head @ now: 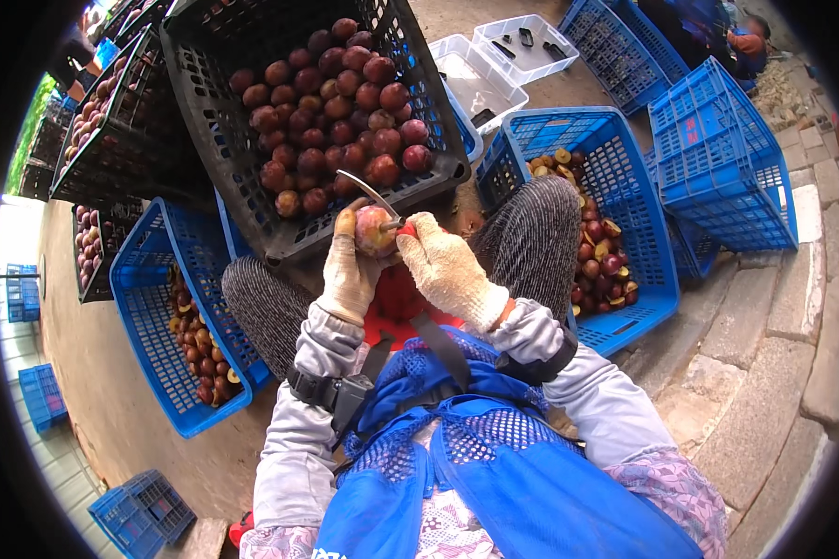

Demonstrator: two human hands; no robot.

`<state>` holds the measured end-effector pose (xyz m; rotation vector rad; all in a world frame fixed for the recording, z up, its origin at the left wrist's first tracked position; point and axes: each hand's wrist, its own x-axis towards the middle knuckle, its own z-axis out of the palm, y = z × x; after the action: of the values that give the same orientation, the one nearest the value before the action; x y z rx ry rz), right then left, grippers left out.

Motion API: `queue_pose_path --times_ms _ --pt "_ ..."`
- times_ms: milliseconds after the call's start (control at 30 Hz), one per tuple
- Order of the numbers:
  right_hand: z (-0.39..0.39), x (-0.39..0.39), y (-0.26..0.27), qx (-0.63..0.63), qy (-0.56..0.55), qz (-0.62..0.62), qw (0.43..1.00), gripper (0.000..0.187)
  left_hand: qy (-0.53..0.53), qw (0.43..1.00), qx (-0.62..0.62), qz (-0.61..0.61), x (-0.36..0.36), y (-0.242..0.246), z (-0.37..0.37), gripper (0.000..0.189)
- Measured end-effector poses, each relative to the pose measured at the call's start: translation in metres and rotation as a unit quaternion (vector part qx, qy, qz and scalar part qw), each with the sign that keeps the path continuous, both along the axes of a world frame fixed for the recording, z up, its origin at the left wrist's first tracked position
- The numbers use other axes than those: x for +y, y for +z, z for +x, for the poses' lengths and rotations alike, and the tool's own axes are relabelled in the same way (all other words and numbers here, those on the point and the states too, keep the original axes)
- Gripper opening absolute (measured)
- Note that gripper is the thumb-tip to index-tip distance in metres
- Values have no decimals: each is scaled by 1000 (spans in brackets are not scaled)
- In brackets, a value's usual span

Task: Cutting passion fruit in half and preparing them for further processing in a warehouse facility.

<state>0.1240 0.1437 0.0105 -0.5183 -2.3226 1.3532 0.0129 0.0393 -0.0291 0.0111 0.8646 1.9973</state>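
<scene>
My left hand [349, 279], in a cream knitted glove, grips a reddish-yellow plum [375, 230] from the left. In my gloved right hand [447, 269] is a small curved knife [367, 187], whose blade arcs up behind the plum. Part of a red handle shows at the right fingertips. Whether the blade has cut into the fruit, I cannot tell. Just beyond both hands, a black plastic crate [280, 244] leans towards me, with many whole dark red plums [335, 105] inside.
Blue crates holding cut plums stand beside my knees, one at left [129, 300] and one at right [643, 244]. Stacked black crates [105, 133] rise at far left. Clear plastic bins [524, 49] lie beyond. A person [744, 45] is at upper right.
</scene>
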Motion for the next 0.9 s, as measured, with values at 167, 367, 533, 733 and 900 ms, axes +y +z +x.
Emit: queue_pose_path --times_ms 167,367,533,733,900 --pt "1 -2 -6 -24 0 38 999 24 15 997 30 -67 -1 -1 2 43" --pt "1 -9 -8 -41 -1 -66 997 23 86 968 180 -152 2 4 12 37" --pt "2 -11 -11 -97 -7 -68 993 22 144 930 301 -152 9 1 15 29" --pt "-2 -10 -22 -85 -12 -146 986 23 136 929 306 -160 9 -5 16 29" --pt "-6 -16 -27 -144 -17 -154 977 25 153 887 369 -232 10 -2 14 33"
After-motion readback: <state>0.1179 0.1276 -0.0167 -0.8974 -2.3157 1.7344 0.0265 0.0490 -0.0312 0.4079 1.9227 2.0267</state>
